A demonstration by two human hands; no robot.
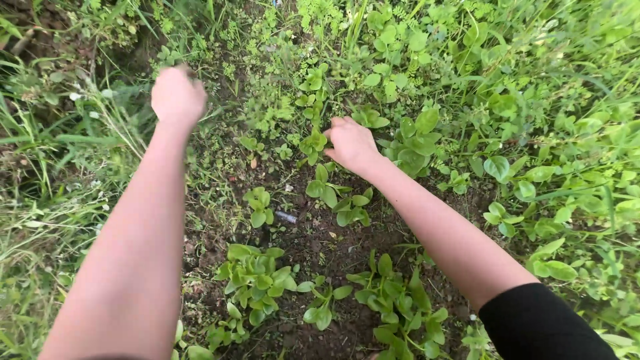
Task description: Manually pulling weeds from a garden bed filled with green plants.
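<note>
Two bare arms reach out over a weedy garden patch, seen from above.

Left hand (177, 98): one, raised over the grass and blurred; fingers curled together into a loose fist; whether anything sits inside it, I cannot tell.

Right hand (351, 144): one, low at the ground, back of the hand up; fingers bent down and closed onto a small leafy seedling (313, 143) at the fingertips, just left of the hand. One black sleeve (543, 327) shows at the right forearm.

Plants on the bare dark soil (320, 243): about six clumps of the same broad-leaved green seedlings nearer the viewer. One small clump (259, 207) sits left of centre, one pair-like clump (340, 197) lies just below the right hand, and three larger clumps (257, 277) spread along the lower edge.

One small grey tube-like object (287, 217) lies on the soil between the seedlings; what it is I cannot tell.

Surroundings: long grass (53, 167) on the left, dense mixed weeds (533, 133) on the right.
</note>
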